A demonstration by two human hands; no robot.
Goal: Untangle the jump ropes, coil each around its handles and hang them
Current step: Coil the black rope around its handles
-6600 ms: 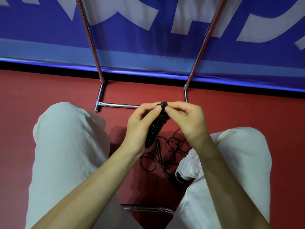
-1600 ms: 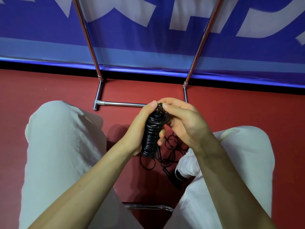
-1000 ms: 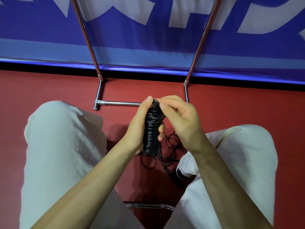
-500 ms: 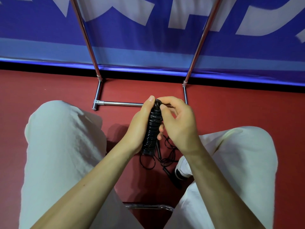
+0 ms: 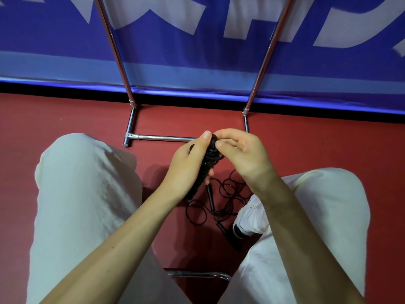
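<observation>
A black jump rope wound tightly around its handles forms a coiled bundle (image 5: 207,165) held upright between my knees. My left hand (image 5: 186,170) grips the bundle along its length, thumb up at the top. My right hand (image 5: 242,156) pinches the cord at the bundle's top end with thumb and curled fingers. A second black jump rope (image 5: 221,200) lies in loose tangled loops on the red floor below my hands, one handle pointing toward me.
A chrome rack (image 5: 162,138) stands ahead, its two uprights rising before a blue and white banner (image 5: 197,40). My knees in pale trousers flank the ropes; a white shoe (image 5: 249,218) sits beside the tangle. A chair's metal bar (image 5: 197,275) crosses below.
My right hand has shifted from wrapping around the bundle to pinching its top end, and the bundle has tilted slightly. The rope on the floor has not moved.
</observation>
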